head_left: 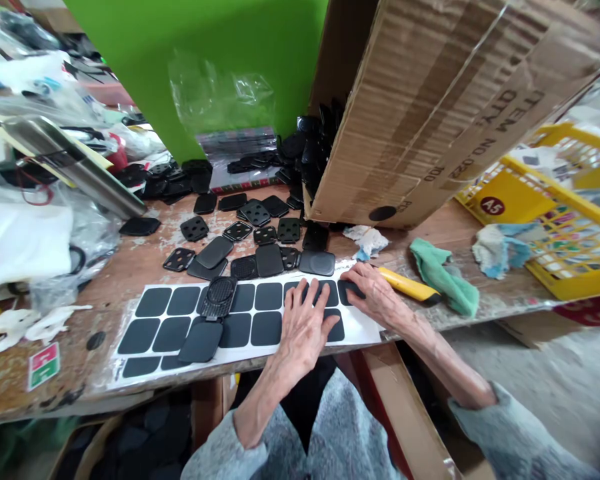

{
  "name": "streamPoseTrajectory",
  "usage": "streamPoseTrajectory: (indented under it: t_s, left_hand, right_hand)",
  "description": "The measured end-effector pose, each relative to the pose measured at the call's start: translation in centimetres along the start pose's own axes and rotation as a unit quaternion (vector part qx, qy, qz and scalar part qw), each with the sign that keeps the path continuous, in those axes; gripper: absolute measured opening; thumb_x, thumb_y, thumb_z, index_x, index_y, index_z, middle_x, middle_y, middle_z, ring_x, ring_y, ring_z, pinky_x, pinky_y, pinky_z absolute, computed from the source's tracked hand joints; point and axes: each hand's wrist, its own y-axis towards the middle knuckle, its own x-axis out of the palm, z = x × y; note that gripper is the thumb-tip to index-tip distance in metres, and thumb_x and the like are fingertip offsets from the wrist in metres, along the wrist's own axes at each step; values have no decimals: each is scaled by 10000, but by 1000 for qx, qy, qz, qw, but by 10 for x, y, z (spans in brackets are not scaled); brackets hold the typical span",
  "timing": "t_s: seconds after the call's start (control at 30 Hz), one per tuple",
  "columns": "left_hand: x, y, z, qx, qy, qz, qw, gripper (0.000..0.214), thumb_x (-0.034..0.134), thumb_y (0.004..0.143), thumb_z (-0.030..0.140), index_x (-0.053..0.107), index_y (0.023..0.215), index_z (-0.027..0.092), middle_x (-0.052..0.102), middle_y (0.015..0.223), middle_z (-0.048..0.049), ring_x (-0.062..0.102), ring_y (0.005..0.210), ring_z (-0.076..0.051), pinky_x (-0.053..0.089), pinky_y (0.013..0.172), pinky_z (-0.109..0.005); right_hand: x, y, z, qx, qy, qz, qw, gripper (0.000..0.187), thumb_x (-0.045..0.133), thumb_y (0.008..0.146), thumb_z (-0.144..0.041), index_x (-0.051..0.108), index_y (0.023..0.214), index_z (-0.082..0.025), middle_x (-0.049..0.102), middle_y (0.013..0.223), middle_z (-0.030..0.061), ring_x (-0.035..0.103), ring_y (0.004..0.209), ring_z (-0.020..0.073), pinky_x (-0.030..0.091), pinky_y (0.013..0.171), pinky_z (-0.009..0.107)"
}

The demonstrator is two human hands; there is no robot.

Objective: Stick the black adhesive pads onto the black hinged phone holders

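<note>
A white backing sheet (pixel 220 357) with several black rounded-square pads lies at the near edge of the wooden table. My left hand (pixel 303 327) rests flat on its right part, fingers spread over the pads. My right hand (pixel 373 293) sits at the sheet's right end, fingertips curled onto a black pad (pixel 349 289). Two black plastic pieces (pixel 219 297) (pixel 201 341) lie on top of the sheet near its middle. Just right of my right hand lies a yellow utility knife (pixel 410 286).
Many black plastic plates (pixel 255 237) are scattered behind the sheet. A tilted cardboard box (pixel 430 113) spills more of them. A green cloth (pixel 443 273), rags (pixel 497 247), a yellow crate (pixel 560 220), a metal flask (pixel 75 167) and plastic bags (pixel 25 240) crowd the table.
</note>
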Motion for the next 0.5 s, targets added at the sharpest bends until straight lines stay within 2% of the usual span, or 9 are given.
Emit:
streamPoseTrajectory:
  t_s: [0.13,0.3,0.5]
  left_hand:
    - [-1,0,-1,-3,-5,-5,1000,505,466,846,392,420,1303,181,416,1367,-101,285,1281,-307,272,1029,-493]
    - [-2,-1,0,-13,-18,-14,1000,512,462,845,405,416,1306,188,408,1373,-94,275,1288,-306,268,1032,-495]
    - [-2,-1,-1,-10,-38,-12,999,512,463,840,423,421,1300,204,410,1373,-89,270,1293,-294,264,1038,-492]
  right_hand:
    - [-3,8,0,-14,-8,-22,1000,205,455,729,-85,539,887,-185,531,909,61,462,884,213,356,797,363]
    - [-5,24,8,-45,5,-50,998,162,478,660,-82,489,790,-178,513,807,29,455,781,174,364,716,297]
    - [-3,28,12,-54,11,-55,997,144,468,643,-88,464,751,-183,492,761,20,442,749,168,351,697,295]
